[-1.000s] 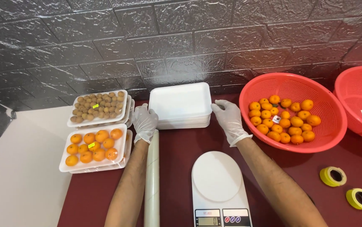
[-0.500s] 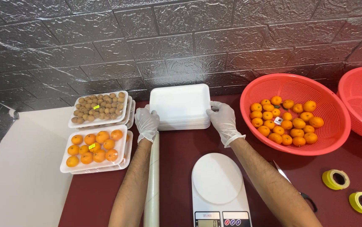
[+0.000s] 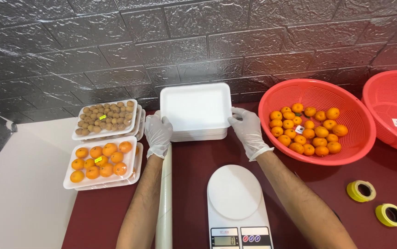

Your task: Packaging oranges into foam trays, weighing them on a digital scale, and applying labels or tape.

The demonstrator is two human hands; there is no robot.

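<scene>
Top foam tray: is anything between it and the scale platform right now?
Nothing visible does. The top foam tray is held by the left hand and right hand, and only bare maroon table lies between it and the empty scale platform.

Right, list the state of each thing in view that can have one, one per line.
left hand: gloved, gripping top foam tray's left edge
right hand: gloved, gripping its right edge
top foam tray: empty, tilted up off the stack
kitchen scale: platform bare, display lit
red basket: partly filled with oranges
orange tray: full
</scene>
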